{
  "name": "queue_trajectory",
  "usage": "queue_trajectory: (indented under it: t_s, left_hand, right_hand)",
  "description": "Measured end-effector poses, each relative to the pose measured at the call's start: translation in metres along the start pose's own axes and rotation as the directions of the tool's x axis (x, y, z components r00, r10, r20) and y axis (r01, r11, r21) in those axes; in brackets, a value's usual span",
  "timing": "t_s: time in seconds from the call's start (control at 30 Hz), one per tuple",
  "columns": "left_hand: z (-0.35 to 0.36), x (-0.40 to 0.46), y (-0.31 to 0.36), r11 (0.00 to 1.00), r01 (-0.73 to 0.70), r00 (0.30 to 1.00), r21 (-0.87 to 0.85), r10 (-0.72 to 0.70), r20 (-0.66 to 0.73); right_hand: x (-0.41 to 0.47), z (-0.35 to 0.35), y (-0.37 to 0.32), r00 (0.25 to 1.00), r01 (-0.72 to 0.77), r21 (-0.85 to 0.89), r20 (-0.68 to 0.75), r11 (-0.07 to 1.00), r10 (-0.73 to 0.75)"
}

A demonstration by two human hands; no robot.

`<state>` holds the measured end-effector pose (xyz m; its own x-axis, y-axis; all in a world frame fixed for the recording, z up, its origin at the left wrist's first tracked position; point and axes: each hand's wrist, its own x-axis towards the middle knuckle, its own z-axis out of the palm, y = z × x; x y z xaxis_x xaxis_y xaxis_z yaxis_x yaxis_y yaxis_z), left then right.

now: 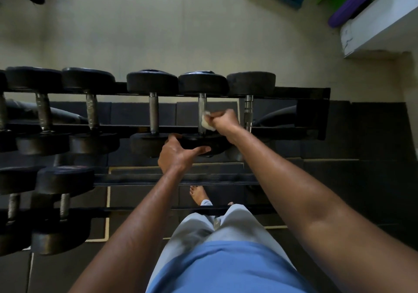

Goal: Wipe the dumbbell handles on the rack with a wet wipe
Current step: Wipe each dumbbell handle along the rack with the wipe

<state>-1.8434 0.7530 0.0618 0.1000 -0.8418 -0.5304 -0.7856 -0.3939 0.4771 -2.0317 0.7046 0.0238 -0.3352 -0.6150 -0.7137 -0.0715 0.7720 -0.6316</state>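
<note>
Two hands share one dumbbell on the rack (294,90): right hand (222,121) fingers pinch the wet wipe (207,122) against its handle (202,105); left hand (175,154), fingers spread, should steady the near head (199,142) during full-length strokes.

Matt rubber, worn metal and soft cloth around a dumbbell rack

The dumbbell heads (202,82) look like matt black rubber, slightly dusty, while the handles (153,112) are dull grey metal with a rough, knurled look. The wet wipe (207,122), crumpled white soft cloth or paper, lies against one handle (202,105). The rack (312,93) rails are black painted metal with a faint sheen. The floor mats (362,134) at 3 o'clock are dark, matt and tiled. The wall (158,32) at 12 o'clock is smooth, pale paint. The trousers (226,225) are soft grey cloth.
</note>
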Motion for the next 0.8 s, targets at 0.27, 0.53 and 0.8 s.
queue_trajectory:
  t_s: [0.27, 0.53, 0.8]
  left_hand:
    - [0.005, -0.003, -0.006, 0.995, 0.014, 0.999, -0.104, -0.017, -0.029]
    - [0.028, -0.025, -0.015, 0.926, 0.129, 0.984, -0.354, -0.165, -0.072]
    - [0.033, -0.027, -0.019, 0.915, 0.114, 0.978, -0.386, -0.172, -0.120]
  right_hand:
    - [0.004, -0.002, -0.047, 0.600, 0.436, -0.898, 0.239, 0.061, -0.764]
    - [0.006, 0.008, -0.046, 0.486, 0.385, -0.909, 0.347, -0.160, -0.802]
    - [-0.011, 0.033, -0.069, 0.723, 0.315, -0.943, 0.314, -0.111, -0.616]
